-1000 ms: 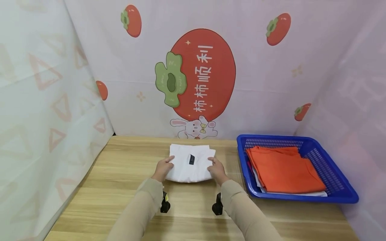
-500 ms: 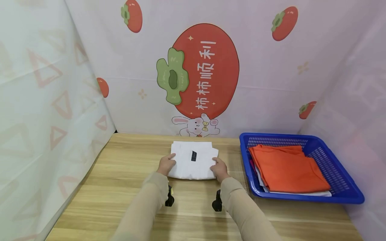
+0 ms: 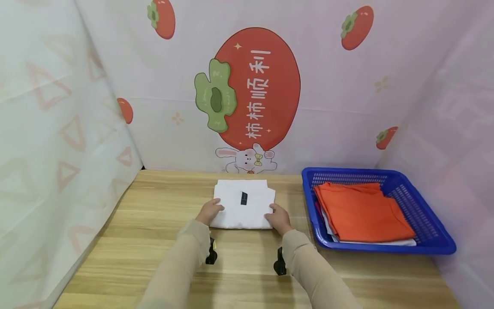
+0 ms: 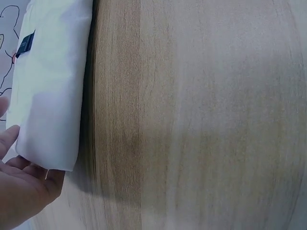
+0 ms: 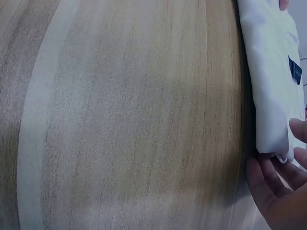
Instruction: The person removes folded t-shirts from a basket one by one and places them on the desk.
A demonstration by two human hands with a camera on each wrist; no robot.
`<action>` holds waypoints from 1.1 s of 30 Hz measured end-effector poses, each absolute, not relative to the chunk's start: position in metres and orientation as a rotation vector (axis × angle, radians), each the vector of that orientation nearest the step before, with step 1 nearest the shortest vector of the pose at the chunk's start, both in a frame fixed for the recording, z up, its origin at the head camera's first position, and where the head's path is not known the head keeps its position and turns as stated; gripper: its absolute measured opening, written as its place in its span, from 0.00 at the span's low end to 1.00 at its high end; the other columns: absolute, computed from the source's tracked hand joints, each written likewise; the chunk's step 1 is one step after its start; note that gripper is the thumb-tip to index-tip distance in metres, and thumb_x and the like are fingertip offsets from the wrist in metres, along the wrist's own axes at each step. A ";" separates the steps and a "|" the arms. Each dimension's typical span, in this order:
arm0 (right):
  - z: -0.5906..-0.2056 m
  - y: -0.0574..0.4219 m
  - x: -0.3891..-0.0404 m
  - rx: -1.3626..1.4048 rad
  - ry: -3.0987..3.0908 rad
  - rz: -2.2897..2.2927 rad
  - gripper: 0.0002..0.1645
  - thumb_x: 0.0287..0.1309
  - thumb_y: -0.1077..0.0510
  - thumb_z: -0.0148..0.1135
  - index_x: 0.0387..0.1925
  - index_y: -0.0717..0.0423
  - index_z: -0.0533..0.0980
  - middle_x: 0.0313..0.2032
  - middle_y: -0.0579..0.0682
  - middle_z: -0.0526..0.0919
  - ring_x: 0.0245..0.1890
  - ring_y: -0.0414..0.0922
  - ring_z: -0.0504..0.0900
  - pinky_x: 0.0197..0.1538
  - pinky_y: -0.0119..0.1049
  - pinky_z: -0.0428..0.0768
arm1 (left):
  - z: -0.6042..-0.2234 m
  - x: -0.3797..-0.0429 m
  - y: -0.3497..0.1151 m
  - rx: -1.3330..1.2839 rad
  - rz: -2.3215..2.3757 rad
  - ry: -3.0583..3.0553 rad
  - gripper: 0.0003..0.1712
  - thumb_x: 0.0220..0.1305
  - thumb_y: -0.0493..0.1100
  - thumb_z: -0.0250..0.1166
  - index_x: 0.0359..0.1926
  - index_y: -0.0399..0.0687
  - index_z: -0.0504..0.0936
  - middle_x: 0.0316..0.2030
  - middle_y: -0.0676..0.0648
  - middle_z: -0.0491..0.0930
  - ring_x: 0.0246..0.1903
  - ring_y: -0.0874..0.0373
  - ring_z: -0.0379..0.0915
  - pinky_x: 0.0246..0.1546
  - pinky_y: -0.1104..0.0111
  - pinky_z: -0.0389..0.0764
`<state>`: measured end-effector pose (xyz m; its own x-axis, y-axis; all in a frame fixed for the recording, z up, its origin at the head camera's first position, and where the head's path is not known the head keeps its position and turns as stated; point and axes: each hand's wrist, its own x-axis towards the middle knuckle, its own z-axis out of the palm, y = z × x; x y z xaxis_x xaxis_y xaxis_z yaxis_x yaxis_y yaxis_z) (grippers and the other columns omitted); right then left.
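A folded white shirt [image 3: 231, 214] with a dark label [image 3: 244, 198] is near the back of the wooden table. My left hand [image 3: 210, 211] grips its left side, thumb on top and fingers tucked beneath the edge, as the left wrist view shows. At the opposite side my right hand [image 3: 279, 218] holds the shirt the same way; in the right wrist view its fingers [image 5: 261, 182] curl under the cloth. The shirt's near edge runs fairly straight, with a shadow along the table beneath it.
To the right stands a blue plastic basket [image 3: 436, 244] containing a folded orange garment [image 3: 366, 214] over other folded cloth. Printed fabric [image 3: 328, 94] hangs behind and at both sides of the table [image 3: 247, 283].
The shirt's near edge, bowed toward me a second ago, now looks straighter and flatter. Both hands keep their hold at the sides. The head view has shifted slightly.
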<state>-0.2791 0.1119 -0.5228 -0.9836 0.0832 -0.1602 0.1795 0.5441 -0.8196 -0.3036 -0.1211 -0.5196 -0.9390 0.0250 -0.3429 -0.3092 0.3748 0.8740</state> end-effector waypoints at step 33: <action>-0.427 0.170 -0.255 0.083 2.473 -1.705 0.32 0.54 0.55 0.55 0.58 0.64 0.59 0.55 0.64 0.63 0.52 0.56 0.66 0.48 0.45 0.69 | -0.433 -0.273 -0.070 -0.125 1.713 2.423 0.19 0.57 0.41 0.53 0.51 0.40 0.71 0.54 0.40 0.65 0.53 0.46 0.60 0.50 0.54 0.61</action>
<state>-0.2546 0.1703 -0.4274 -0.9892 -0.0320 -0.1430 0.1223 0.3578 -0.9258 -0.2731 -0.0701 -0.4325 -0.9818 0.0301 -0.1876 -0.1669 0.3360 0.9269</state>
